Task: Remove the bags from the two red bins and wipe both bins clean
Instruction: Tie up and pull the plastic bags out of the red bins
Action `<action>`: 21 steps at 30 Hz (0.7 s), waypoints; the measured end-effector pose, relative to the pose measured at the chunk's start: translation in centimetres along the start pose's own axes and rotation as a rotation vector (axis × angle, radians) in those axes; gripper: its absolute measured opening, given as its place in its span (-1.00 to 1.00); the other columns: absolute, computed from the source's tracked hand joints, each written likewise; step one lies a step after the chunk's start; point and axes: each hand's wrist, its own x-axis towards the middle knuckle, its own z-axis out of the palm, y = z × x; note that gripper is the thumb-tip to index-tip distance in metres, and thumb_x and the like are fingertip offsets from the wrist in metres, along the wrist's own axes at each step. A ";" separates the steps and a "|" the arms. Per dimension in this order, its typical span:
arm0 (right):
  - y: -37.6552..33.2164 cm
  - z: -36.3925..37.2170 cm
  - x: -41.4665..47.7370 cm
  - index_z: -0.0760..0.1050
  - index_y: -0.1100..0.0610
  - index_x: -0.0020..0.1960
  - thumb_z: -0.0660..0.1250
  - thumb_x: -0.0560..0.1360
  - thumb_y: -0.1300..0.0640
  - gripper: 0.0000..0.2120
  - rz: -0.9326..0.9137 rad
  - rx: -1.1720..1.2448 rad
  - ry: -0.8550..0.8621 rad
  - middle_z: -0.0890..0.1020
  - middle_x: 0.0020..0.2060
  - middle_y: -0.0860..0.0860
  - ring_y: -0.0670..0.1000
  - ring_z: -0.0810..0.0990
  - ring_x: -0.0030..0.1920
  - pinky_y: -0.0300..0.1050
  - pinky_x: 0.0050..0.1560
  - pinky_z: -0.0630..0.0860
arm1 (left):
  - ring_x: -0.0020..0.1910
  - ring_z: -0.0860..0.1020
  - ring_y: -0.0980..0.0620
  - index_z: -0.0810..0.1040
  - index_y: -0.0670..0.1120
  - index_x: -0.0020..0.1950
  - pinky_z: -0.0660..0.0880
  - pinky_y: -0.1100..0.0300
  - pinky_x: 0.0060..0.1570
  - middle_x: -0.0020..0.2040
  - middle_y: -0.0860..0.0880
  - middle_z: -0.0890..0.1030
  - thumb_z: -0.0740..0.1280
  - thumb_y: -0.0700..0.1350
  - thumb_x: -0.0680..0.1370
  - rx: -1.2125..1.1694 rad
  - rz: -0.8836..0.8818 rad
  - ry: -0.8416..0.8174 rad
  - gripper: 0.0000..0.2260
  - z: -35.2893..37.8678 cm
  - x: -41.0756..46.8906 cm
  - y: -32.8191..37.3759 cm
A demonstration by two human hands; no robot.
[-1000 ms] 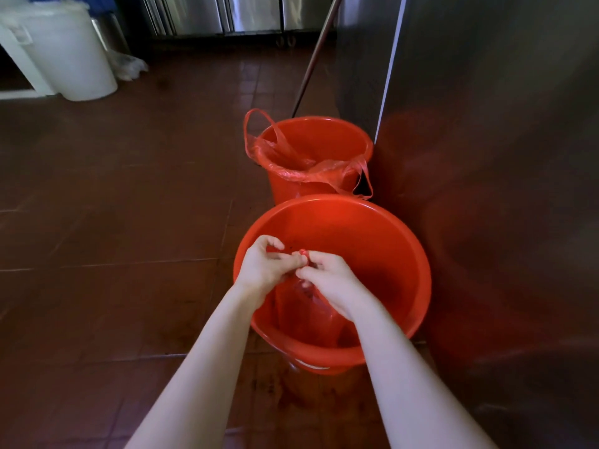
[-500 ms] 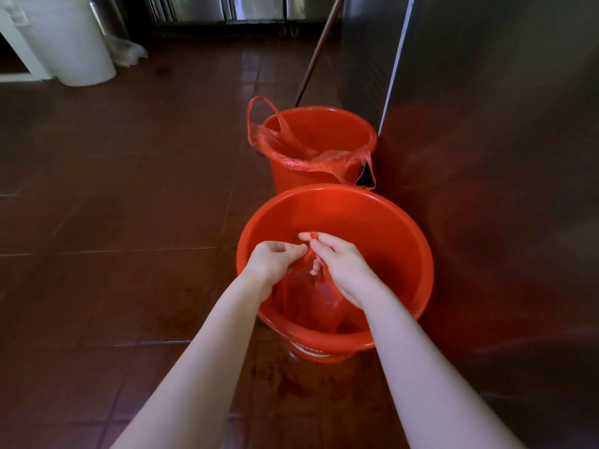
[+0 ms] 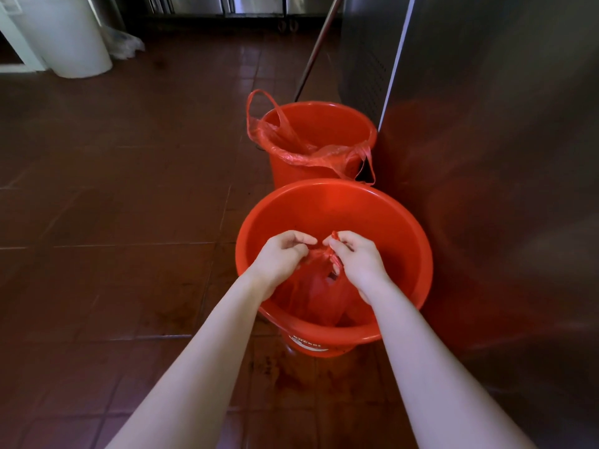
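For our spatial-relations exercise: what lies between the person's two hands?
Head view: the bunched top of the red bag, gripped by the left hand and right hand over the near bin.

1. The near bin (image 3: 334,202), at centre, is glossy bright red inside and out.
2. The near bag (image 3: 314,296) inside it is thin, see-through red, darker where it bunches.
3. A label (image 3: 308,345) on that bin's wall, at 6 o'clock, is mostly white.
4. The far bin (image 3: 324,118), at 12 o'clock, is the same bright red.
5. The far bag (image 3: 291,147) on its rim is paler, translucent red.
6. The floor (image 3: 113,189) is dark reddish-brown tile, crossed by a thin grid of joints.
7. The tub (image 3: 71,37) at 10 o'clock is plain white.
8. The cabinet (image 3: 502,157) at 3 o'clock is dull grey steel, tinged by a red reflection.
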 end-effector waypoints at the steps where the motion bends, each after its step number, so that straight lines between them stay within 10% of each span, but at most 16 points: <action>1: -0.1 0.0 0.0 0.62 -0.01 -0.18 0.31 0.57 0.13 -0.81 0.011 0.040 0.007 0.57 -0.45 -0.05 -0.08 0.48 -0.46 -0.21 -0.38 0.44 | -0.16 0.64 0.18 0.65 0.07 0.01 0.51 0.38 -0.20 -0.07 0.05 0.67 0.24 -0.25 0.59 0.049 0.001 -0.055 -0.73 0.1 -0.1 0.0; 9: -0.5 0.4 -0.3 0.64 0.07 -0.12 0.32 0.57 0.22 -0.83 0.056 0.215 -0.032 0.55 -0.48 -0.05 -0.13 0.41 -0.50 -0.18 -0.40 0.41 | 0.05 0.62 0.03 0.66 -0.02 0.17 0.51 0.06 0.17 0.07 0.00 0.68 0.39 -0.07 0.54 0.414 0.225 0.022 -0.78 2.0 -0.4 -0.4; 21: 0.4 0.5 -0.3 0.66 0.03 -0.10 0.33 0.54 0.15 -0.86 -0.031 -0.031 -0.054 0.57 -0.44 -0.01 -0.08 0.48 -0.40 -0.13 -0.24 0.48 | -0.07 0.59 -0.01 0.65 -0.06 0.05 0.54 0.02 0.01 -0.06 -0.03 0.66 0.28 -0.06 0.61 0.604 0.314 0.051 -0.83 0.1 0.7 -0.3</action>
